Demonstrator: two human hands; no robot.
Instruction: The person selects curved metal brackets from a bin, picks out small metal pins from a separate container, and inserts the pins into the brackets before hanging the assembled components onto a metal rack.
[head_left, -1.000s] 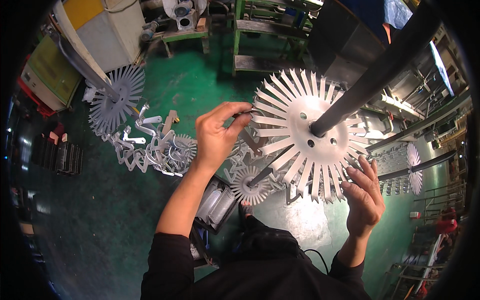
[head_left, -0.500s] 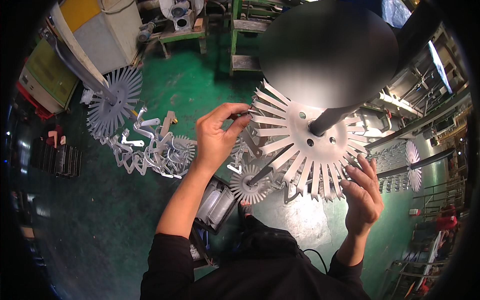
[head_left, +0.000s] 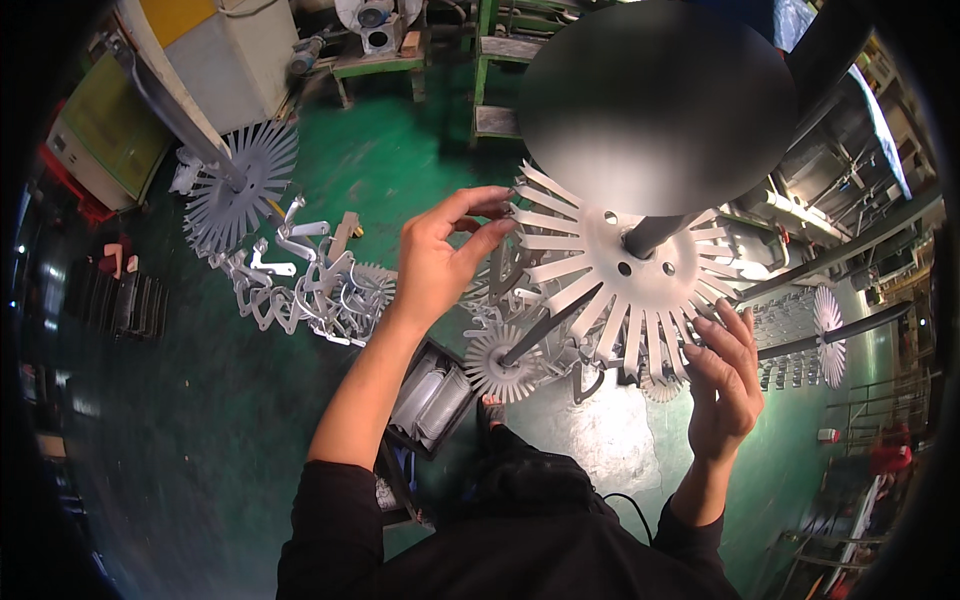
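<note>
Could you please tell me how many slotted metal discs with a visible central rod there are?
4 clearly: the large disc between the left hand and right hand, a grey disc upper left, a small disc below centre, a far disc at right. Others may be hidden.

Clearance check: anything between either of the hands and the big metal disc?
Nothing visible. The left hand is right at the left edge of the big metal disc, the right hand at its lower right edge. A dark blurred oval hides its top.
</note>
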